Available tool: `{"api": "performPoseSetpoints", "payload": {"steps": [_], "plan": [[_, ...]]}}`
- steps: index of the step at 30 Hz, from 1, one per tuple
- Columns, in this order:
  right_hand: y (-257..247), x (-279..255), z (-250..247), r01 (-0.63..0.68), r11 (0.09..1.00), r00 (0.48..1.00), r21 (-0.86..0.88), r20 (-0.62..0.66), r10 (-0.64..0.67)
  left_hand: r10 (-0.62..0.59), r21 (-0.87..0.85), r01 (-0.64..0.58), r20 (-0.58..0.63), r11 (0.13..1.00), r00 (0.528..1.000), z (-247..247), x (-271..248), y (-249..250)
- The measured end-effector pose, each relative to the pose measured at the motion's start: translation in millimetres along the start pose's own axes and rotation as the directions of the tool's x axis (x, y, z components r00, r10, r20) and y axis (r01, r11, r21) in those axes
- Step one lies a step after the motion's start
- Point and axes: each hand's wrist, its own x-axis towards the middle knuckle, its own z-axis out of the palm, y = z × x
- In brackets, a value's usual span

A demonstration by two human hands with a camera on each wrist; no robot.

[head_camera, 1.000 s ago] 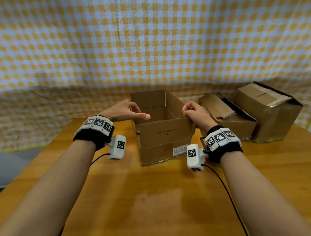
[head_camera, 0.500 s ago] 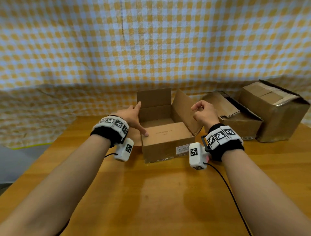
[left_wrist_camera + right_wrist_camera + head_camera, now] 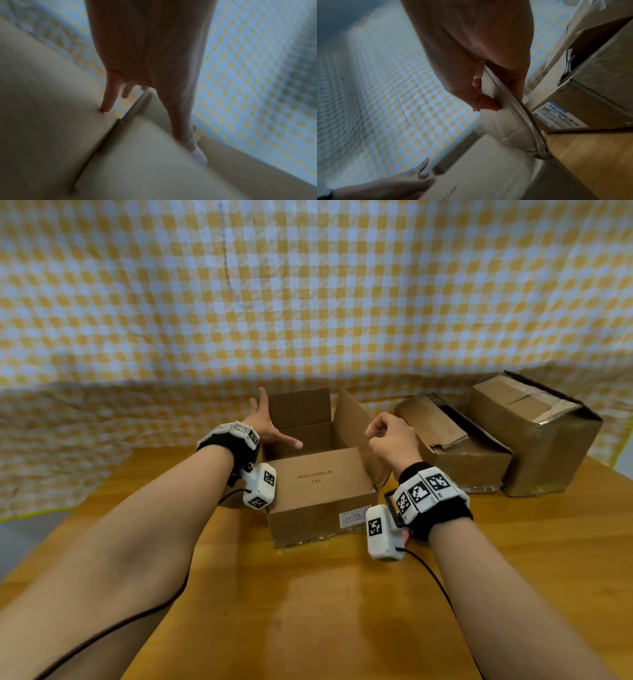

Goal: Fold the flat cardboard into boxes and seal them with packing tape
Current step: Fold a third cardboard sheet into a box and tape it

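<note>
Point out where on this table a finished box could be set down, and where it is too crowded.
Bare wood lies between the forearms, in front of the open box, and along the table's left edge. The right rear is crowded: two other boxes stand side by side there, close to the right hand.

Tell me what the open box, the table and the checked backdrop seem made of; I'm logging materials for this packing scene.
Open box: plain brown cardboard, matte; the flap bends in the right hand, so it is fairly thin.
Table: apparently wood or wood veneer, with visible grain and a light sheen.
Checked backdrop: woven fabric, judging by its creases and sag.
</note>
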Motion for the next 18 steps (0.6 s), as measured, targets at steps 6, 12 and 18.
{"api": "performPoseSetpoints", "payload": {"steps": [6,12,18], "plan": [[0.4,-2.8,-1.5,0.000,1.000,1.000,0.013,0.008,0.000,-0.168,-0.257,0.158,-0.017,0.953,0.986,-9.6,9.0,-6.0],[0.3,-1.9,-0.2,-0.041,0.999,0.999,0.019,0.022,0.041,-0.120,-0.043,0.145,0.356,0.988,0.927,-25.3,-12.2,10.1],[-7.6,-5.2,-3.2,0.007,1.000,0.994,-0.028,0.105,-0.004,-0.197,0.267,0.046,0.572,0.962,0.797,-0.5,-19.6,12.3]]}}
